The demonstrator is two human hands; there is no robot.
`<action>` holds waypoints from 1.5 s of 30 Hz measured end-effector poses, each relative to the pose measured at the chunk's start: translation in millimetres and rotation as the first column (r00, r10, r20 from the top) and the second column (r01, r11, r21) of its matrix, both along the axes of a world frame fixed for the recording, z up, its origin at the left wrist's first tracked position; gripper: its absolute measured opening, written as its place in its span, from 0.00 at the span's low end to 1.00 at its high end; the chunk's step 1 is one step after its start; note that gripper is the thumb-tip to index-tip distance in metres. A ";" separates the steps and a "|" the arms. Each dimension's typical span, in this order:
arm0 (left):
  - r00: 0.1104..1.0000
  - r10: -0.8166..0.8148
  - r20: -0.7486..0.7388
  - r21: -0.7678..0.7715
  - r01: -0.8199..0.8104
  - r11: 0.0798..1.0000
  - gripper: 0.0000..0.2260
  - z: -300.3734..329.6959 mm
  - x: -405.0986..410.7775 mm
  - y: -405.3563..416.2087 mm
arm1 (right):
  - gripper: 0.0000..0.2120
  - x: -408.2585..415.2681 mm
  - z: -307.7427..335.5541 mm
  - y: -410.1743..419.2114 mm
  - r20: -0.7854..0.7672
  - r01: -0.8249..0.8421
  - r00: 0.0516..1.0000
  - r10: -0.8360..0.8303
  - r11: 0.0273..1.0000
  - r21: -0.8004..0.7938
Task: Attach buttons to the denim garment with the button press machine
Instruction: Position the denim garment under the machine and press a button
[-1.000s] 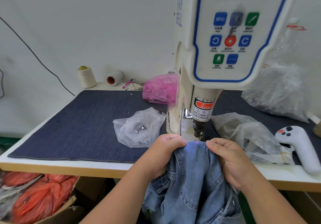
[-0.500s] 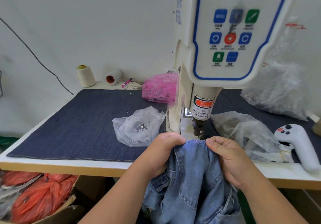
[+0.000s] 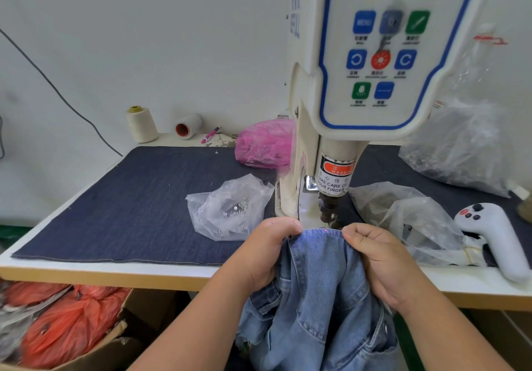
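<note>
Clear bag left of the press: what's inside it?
Inside the clear plastic bag, small silvery metal pieces, likely button parts, show through the film near its middle. Crumpled folds hide the rest, so their number and exact type cannot be told.

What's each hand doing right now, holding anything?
Left hand: closed, gripping the denim garment at its top edge.
Right hand: closed, gripping the same edge, just in front of the press head.

Looks like a small garment workshop: an industrial button press machine [image 3: 371, 82] with a keypad and finger-warning sticker, thread cones [image 3: 141, 124] by the wall, a denim-covered counter [image 3: 129, 197], and plastic bags [image 3: 230, 206] of what's probably metal hardware.
</note>
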State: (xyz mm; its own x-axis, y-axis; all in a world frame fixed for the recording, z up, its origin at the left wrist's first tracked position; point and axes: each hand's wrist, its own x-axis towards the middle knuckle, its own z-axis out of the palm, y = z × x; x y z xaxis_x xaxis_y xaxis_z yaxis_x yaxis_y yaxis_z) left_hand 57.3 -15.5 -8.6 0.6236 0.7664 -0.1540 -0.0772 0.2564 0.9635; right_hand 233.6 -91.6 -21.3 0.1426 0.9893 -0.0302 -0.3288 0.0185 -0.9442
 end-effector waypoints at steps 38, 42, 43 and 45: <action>1.000 0.005 0.012 -0.054 -0.004 0.999 0.12 2.0 0.6 -1.2 | 0.09 -0.1 0.6 -1.5 0.000 -0.004 1.000 0.004 1.000 0.001; 1.000 0.004 0.015 -0.042 -0.003 0.999 0.12 1.5 0.7 -0.7 | 0.09 0.0 0.7 -0.9 0.000 -0.004 1.000 0.004 1.000 0.002; 1.000 0.003 0.014 -0.041 -0.003 0.999 0.12 1.5 0.7 -0.8 | 0.09 0.0 0.7 -1.0 0.001 -0.004 1.000 0.004 1.000 0.001; 1.000 -0.001 0.017 -0.045 0.002 0.999 0.11 1.4 0.5 -0.9 | 0.09 0.0 0.6 -1.0 0.003 -0.004 1.000 0.004 1.000 -0.001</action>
